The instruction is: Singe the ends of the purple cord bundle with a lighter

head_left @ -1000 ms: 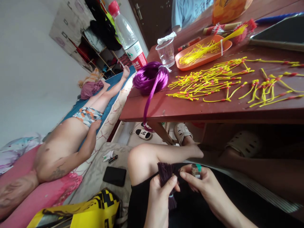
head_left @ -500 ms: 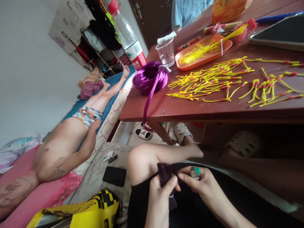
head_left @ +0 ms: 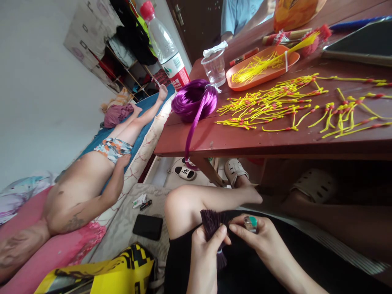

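Observation:
Over my lap, my left hand (head_left: 208, 244) is closed round a bundle of dark purple threads (head_left: 210, 222), whose cut ends fan out above the fingers. A pale tie circles the bundle below the thumb. Close to its right side, my right hand (head_left: 257, 232) has thumb and fingers pinched together. Whatever lies in that pinch is too dark and small to make out. On a right finger sits a silver ring-like piece with a green patch (head_left: 250, 223). Above, a coil of shiny purple cord (head_left: 196, 100) rests on the table, one tail hanging over the edge.
Knotted yellow cords with red bits (head_left: 269, 102) spread across the red table (head_left: 245, 143). An orange tray (head_left: 263, 83) holds yellow strands. Behind stand a plastic cup (head_left: 214, 67) and a bottle (head_left: 167, 49). A person lies on the bed (head_left: 147, 126) at left; another sits beyond the table.
The thread bundle and my left hand have shifted slightly left, its top tilting left. My right hand stays pinched beside it. Across the table, the other person's hand has come into view.

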`<state>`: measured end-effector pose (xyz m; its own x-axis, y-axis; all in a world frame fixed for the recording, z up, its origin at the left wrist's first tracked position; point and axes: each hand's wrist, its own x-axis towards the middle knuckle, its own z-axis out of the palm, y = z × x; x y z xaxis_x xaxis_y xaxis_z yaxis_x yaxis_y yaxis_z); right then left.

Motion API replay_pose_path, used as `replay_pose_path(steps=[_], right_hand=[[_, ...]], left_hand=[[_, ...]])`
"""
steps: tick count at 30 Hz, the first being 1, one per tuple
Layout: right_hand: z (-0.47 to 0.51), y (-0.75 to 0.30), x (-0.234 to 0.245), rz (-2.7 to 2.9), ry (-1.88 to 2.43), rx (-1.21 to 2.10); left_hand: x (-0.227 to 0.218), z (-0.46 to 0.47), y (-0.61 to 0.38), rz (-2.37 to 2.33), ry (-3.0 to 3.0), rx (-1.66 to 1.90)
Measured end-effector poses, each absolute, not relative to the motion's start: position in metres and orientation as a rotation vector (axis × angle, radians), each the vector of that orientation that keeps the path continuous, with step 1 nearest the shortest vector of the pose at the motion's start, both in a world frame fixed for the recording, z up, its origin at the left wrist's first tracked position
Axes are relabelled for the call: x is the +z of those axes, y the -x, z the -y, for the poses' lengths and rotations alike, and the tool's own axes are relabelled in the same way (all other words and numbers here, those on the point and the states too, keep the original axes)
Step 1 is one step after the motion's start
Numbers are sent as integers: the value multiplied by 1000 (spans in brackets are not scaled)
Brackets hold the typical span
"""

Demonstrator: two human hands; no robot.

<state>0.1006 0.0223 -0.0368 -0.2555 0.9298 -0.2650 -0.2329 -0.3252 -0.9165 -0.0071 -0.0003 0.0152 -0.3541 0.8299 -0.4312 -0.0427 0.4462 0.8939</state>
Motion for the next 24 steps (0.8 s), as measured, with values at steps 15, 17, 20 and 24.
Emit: replay_pose_path(steps=[15,17,20,24], right_hand=[[-24,-113,-44,1015,1301,1784],[-21,-110,-45,1032,1312,1795],[-20,-106,-47,1093,1259,1797],[-22,-103,-48,1130,1199,1797]], left_hand=[[20,1,11,-1749,-729,1034],[19,2,12,-1722,-727,1039],[19,3,13,-1688,-744,1020],[20,2,11,-1698,-744,1020]])
